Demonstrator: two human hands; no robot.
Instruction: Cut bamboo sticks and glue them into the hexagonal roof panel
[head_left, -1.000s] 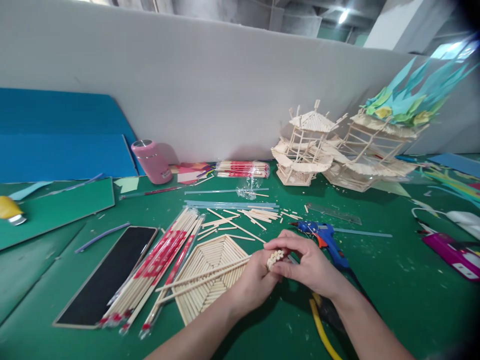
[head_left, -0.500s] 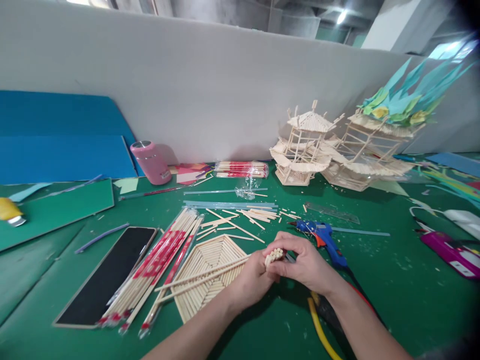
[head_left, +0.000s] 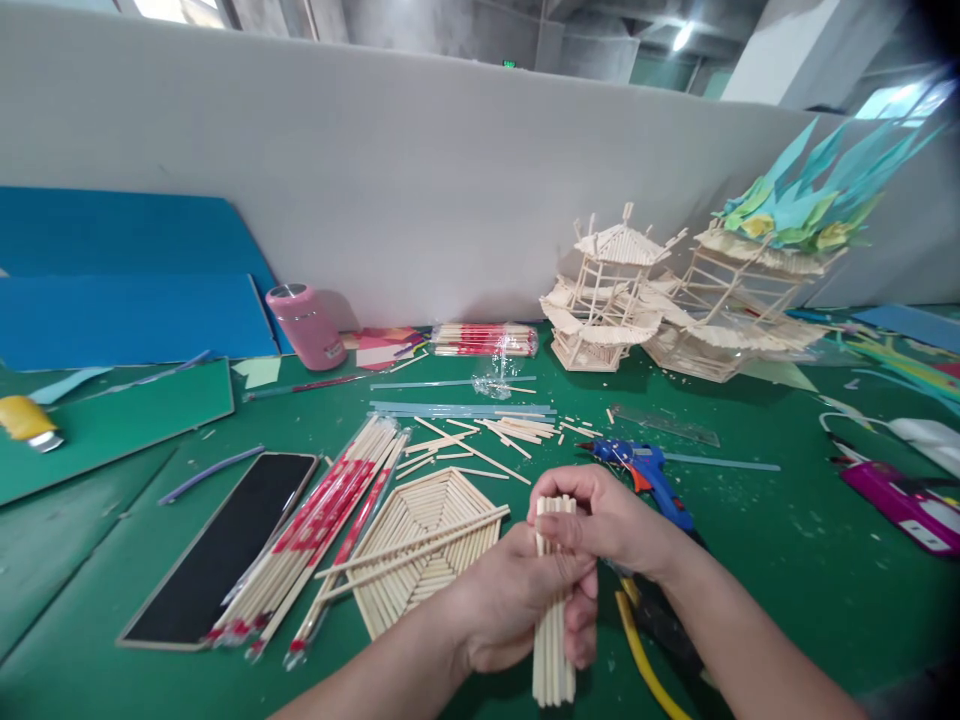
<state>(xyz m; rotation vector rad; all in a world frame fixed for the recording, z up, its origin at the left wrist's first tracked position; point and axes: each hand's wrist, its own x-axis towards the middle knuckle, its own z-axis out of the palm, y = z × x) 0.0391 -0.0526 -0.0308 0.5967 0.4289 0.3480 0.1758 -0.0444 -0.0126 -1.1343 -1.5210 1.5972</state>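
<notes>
A bundle of pale wooden sticks stands roughly lengthwise toward me, gripped by both hands. My left hand is closed around its middle, fingers wrapping behind. Near the top end, my right hand pinches the sticks with thumb and fingers. Just left of my hands lies a hexagonal panel of glued sticks, with two long loose sticks across it. Beyond it, short cut sticks are scattered. Right of my hands rests a blue glue gun, and yellow-handled pliers lie partly behind my right forearm.
Packaged sticks and a black phone-like slab lie left. A pink flask stands by the partition. Stick-built pavilion models stand at the back right. A yellow cutter and a purple device lie at the sides.
The bundle has turned from end-on to lengthwise, so its full length now shows. My left hand has shifted right and lower around it; my right hand stays near its top.
</notes>
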